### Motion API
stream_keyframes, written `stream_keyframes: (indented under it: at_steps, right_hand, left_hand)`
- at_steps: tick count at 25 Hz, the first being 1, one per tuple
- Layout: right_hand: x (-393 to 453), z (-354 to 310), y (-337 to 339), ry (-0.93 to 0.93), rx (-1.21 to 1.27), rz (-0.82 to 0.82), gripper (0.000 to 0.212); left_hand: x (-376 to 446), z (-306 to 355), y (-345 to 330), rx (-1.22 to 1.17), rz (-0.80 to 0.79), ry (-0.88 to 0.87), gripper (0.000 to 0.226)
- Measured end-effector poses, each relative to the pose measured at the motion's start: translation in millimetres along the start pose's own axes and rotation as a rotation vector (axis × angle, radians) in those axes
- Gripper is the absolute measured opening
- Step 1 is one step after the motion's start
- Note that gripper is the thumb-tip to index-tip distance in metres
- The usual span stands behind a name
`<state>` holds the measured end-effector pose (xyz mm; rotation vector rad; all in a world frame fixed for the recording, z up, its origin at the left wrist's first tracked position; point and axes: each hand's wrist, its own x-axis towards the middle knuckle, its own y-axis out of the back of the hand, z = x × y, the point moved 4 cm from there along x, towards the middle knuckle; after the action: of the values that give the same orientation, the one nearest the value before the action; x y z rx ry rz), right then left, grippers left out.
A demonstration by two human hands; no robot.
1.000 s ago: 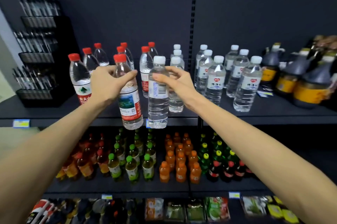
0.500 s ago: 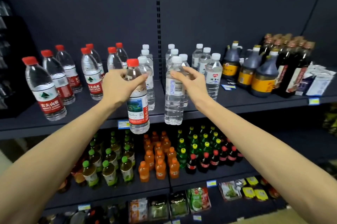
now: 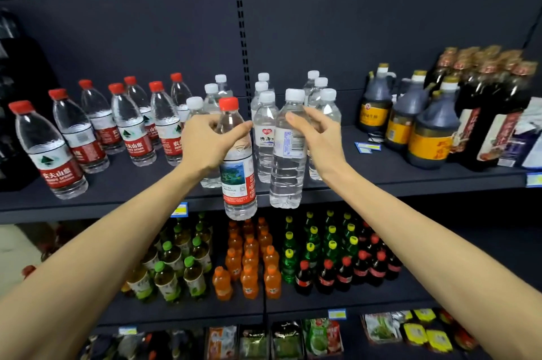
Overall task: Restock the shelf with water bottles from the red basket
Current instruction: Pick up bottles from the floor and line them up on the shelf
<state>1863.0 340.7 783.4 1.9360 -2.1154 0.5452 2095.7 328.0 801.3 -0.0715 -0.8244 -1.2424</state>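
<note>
My left hand (image 3: 206,144) grips a red-capped water bottle (image 3: 238,180) by its shoulder, held upright in front of the shelf's front edge. My right hand (image 3: 318,139) holds a white-capped water bottle (image 3: 287,160) near its neck, also upright just before the edge. The dark shelf (image 3: 132,186) carries a group of red-capped bottles (image 3: 129,125) on the left and white-capped bottles (image 3: 265,137) in the middle, behind both hands. The red basket is out of view.
Dark sauce jugs (image 3: 428,131) and tall dark bottles (image 3: 484,107) fill the shelf's right part. The shelf below holds green tea, orange drinks (image 3: 249,260) and cola bottles. Snack packets line the bottom shelf. A black rack stands at the far left.
The view has swung to the right along the shelf. Both hands still hold their bottles, side by side, in front of the white-capped group.
</note>
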Motion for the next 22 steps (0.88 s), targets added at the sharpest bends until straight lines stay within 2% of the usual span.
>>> stream_keyframes:
  at_steps: [2,4,6,7,10,13,16,19,22]
  right_hand:
    - [4.1,0.9,9.6,0.024,0.038,-0.007,0.021]
    - [6.2,-1.2,17.8,0.039,0.056,0.001,0.028]
    - [7.6,-1.3,24.8,0.068,0.111,0.013,0.011]
    - [6.3,-2.8,29.8,0.098,0.142,0.015,0.012]
    - [3.5,-11.0,48.5,0.148,0.161,0.066,0.034]
    - [3.9,-15.6,68.8,0.123,0.166,0.056,0.029]
    - [7.7,-20.0,90.5,0.112,0.118,0.066,0.044]
    - [23.7,-17.0,115.0,0.128,0.03,0.093,0.035]
    - [52.6,-12.4,141.0,0.121,-0.033,0.151,0.047]
  left_hand:
    - [-1.5,7.7,-12.2,-0.011,0.004,-0.009,0.059]
    - [-4.9,16.3,-22.0,-0.026,0.021,-0.009,0.052]
    - [-7.1,23.2,-28.0,-0.024,0.017,0.001,0.04]
    - [-8.8,27.1,-30.8,-0.018,0.012,0.006,0.039]
    - [-14.6,36.9,-37.9,-0.002,0.014,0.007,0.044]
    - [-19.0,42.6,-39.9,-0.021,-0.014,0.018,0.047]
    - [-23.7,45.2,-38.9,-0.018,-0.026,0.007,0.05]
    - [-26.3,50.1,-39.7,-0.031,-0.02,-0.019,0.038]
    - [-24.8,49.8,-41.2,-0.032,-0.011,-0.055,0.044]
